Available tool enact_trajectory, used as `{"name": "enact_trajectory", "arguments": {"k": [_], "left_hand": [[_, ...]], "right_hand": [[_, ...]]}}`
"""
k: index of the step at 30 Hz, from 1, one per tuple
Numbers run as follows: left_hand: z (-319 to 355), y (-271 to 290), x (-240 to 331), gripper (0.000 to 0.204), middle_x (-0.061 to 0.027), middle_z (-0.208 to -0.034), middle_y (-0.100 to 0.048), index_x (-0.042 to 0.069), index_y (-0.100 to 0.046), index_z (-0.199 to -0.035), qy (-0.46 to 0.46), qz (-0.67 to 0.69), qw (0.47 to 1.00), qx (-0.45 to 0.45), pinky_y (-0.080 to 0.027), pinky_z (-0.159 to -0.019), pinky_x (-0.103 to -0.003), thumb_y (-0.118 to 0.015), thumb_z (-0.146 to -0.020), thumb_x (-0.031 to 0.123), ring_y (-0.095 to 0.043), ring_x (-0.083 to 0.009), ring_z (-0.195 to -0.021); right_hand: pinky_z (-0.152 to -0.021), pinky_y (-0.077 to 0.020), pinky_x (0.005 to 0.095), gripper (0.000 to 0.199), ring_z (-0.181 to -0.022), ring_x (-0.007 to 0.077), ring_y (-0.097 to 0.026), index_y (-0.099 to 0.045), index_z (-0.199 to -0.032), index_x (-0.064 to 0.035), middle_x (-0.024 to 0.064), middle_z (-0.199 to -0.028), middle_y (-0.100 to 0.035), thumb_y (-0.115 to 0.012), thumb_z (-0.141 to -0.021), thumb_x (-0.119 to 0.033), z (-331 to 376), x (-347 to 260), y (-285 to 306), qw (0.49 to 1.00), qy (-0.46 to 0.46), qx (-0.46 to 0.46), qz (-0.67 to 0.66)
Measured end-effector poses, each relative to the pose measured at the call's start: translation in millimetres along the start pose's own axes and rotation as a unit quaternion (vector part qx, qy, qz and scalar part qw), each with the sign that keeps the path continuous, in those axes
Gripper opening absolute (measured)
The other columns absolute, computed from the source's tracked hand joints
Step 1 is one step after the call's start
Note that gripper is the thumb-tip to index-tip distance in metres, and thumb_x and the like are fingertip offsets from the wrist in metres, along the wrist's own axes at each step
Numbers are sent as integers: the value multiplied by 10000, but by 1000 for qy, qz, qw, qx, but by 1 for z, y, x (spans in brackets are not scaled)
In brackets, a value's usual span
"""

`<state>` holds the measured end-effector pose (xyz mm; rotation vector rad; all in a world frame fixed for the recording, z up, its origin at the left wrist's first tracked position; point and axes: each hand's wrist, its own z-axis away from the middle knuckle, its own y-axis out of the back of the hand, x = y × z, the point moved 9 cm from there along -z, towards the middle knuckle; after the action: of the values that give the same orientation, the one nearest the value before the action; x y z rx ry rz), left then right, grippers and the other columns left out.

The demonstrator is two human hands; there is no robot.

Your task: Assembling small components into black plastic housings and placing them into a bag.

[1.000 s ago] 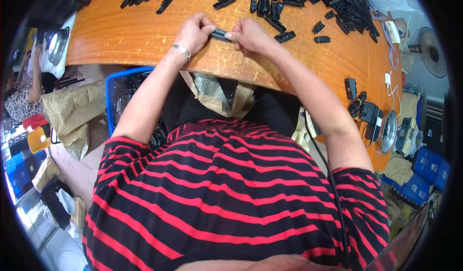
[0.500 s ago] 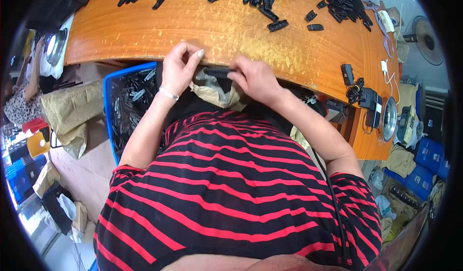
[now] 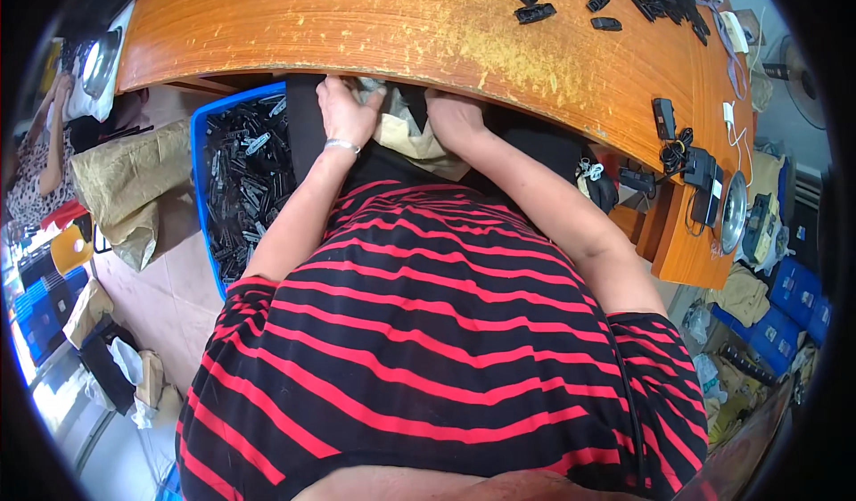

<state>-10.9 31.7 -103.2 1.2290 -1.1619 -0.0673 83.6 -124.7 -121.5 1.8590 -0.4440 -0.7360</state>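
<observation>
A beige paper-like bag (image 3: 406,137) with a pale grey lining sits between my thighs, its mouth partly under the table edge. My left hand (image 3: 348,116) is at the bag's left rim, thumb and fingers closed around the edge, with the fingertips partly hidden. My right hand (image 3: 457,119) reaches down at the bag's right side. Its fingers are out of sight under the table edge, so what they hold, if anything, does not show.
The wooden table (image 3: 374,28) crosses in front, with small black plastic parts (image 3: 660,6) heaped at its far side. A blue crate (image 3: 198,180) full of black parts stands at my left. Cables and black adapters (image 3: 704,176) lie at the table's right end.
Both hands have gone lower and partly beneath the table edge. A dark ridged piece, seen by my right fingers at the bag's mouth before, is now out of sight. The view has shifted slightly.
</observation>
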Motion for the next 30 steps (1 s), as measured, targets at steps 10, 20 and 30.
{"name": "enact_trajectory", "arguments": {"k": [10, 20, 30], "left_hand": [[5, -41, -8, 821, -288, -1144, -477, -16, -336, -1219, 112, 26, 989, -89, -441, -930, -400, -840, -621, 234, -484, -410, -1100], [0, -89, -71, 303, -227, -969, -670, -46, -639, -1001, 221, 141, 954, -147, -490, -803, -354, -654, -741, 110, -658, -317, -916], [74, 3, -31, 278, -88, -1013, -657, -46, -580, -1106, 282, 387, 877, -36, -474, -810, -275, -594, -829, -27, -610, -155, -891]], "right_hand": [[-804, -519, 423, 285, -1015, 333, -626, -660, -1060, -73, 184, -1091, -643, -490, -849, -162, 55, 53, -50, 883, -88, -455, 73], [-748, -525, 425, 227, -909, 331, -644, -678, -963, -103, 178, -969, -656, -626, -744, -126, 81, 70, -22, 901, -51, -427, 54], [-621, -489, 460, 127, -736, 366, -603, -560, -832, -31, 142, -827, -577, -583, -708, -50, 58, 32, 147, 992, 27, -119, -27]]}}
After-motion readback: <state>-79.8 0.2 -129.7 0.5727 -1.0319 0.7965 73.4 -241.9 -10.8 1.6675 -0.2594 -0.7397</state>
